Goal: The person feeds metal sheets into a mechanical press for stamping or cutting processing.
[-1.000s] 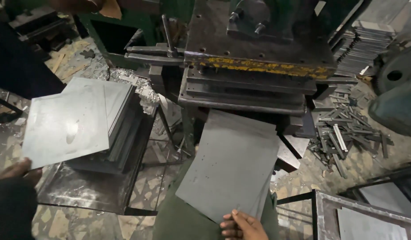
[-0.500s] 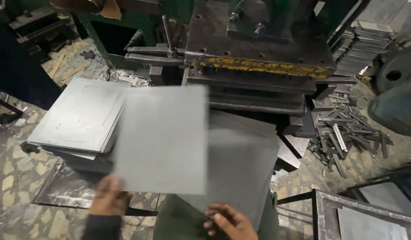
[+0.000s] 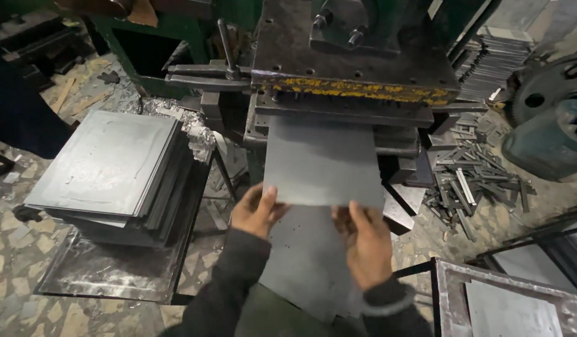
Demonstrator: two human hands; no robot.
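Observation:
A flat grey metal sheet (image 3: 322,162) lies with its far edge inside the opening of a green press machine (image 3: 354,68). My left hand (image 3: 256,209) grips the sheet's near left corner. My right hand (image 3: 366,240) grips its near right edge, fingers over the top. Under the sheet and my hands lies another grey sheet (image 3: 304,262), sloping down toward my lap.
A stack of grey metal sheets (image 3: 110,165) rests on a low stand at the left. Metal offcut strips (image 3: 472,181) are piled on the floor to the right. A metal tray (image 3: 513,299) sits at the bottom right.
My left hand lifted a sheet off the left stack and carried it right. My right hand left the lower sheet. Both hands now hold the new sheet into the press.

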